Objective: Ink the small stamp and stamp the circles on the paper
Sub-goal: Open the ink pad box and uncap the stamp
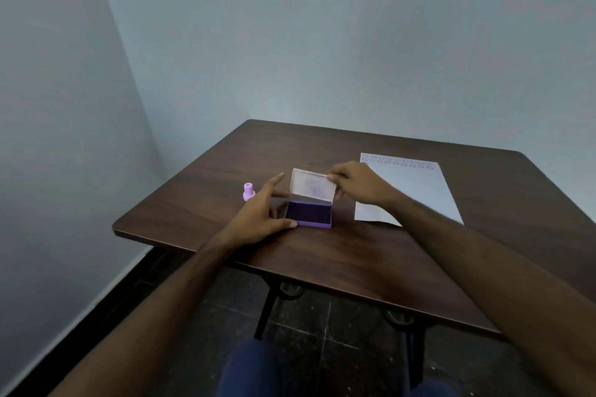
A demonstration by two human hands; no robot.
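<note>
**Ink pad open on the desk, stamp standing off to the left**

The dark wooden desk (354,267) sits in a corner, its far edge close to the pale wall (290,42) and its left edge near the side wall. The near half of the top is bare wood, as is the strip at the far right beyond the paper. Below the near edge show black metal legs and a dark tiled floor (322,325).

The ink pad (309,214), a small purple box, lies near the middle of the desk. Its clear lid (312,186) stands raised at the back, hinged along the far side, with a faint purple smear on its inside face. The tray holds a dark purple pad. No brand or label can be read on it.

The left hand (258,216) rests against the box's left side, thumb touching the near left corner, its fingers spread wide and reaching toward the back. The right hand (358,184) pinches the lid's upper right edge between thumb and fingers.

The small stamp (248,191), pale pink, stands upright on the desk, left of the box and just beyond the left hand, not touched.

The paper (416,190) lies flat to the right of the box, partly under the right forearm. Rows of small circles run along its far edge; whether any are stamped is too blurred to tell.
</note>
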